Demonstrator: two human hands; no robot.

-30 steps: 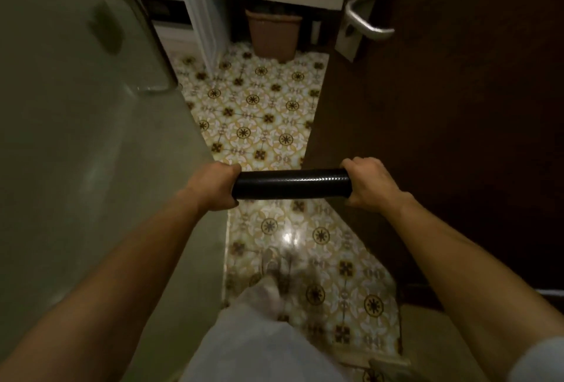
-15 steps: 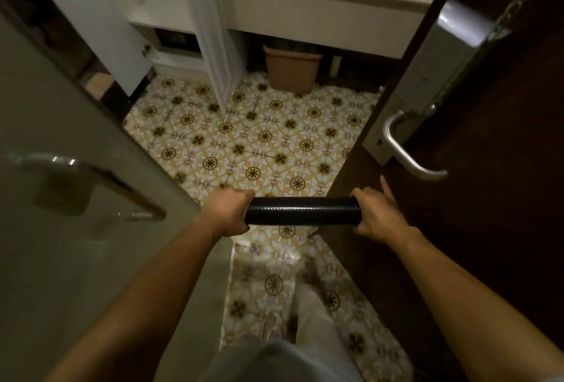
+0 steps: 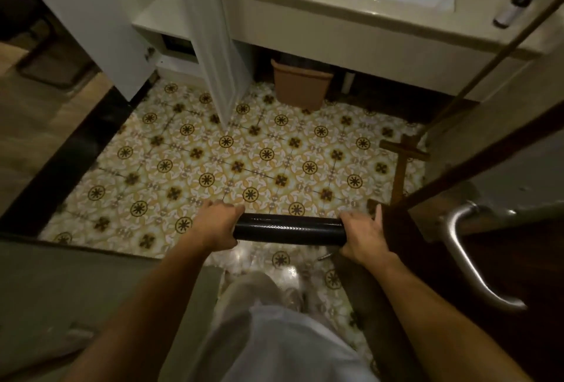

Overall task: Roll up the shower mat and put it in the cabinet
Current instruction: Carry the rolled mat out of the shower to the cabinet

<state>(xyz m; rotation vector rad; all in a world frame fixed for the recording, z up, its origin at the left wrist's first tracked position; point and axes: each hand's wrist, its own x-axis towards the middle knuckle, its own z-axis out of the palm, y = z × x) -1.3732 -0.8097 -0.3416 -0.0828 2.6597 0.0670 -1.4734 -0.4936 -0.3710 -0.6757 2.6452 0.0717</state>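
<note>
The shower mat (image 3: 288,228) is a tight black roll held level in front of me above the patterned floor. My left hand (image 3: 215,224) grips its left end and my right hand (image 3: 363,236) grips its right end, index finger raised. The white cabinet (image 3: 171,30) stands at the far left beside the vanity, with its two doors (image 3: 91,21) swung open and a dark compartment low inside.
A glass shower door (image 3: 76,296) is close on my left and a dark wooden door with a metal lever handle (image 3: 470,259) on my right. A tan bin (image 3: 300,84) sits under the sink counter (image 3: 351,9). A wooden stand (image 3: 403,165) rests by the door.
I have walked forward out through the gap between the glass door and the wooden door; the cabinet, sink and floor have come into fuller view. Both hands keep hold of the roll.
</note>
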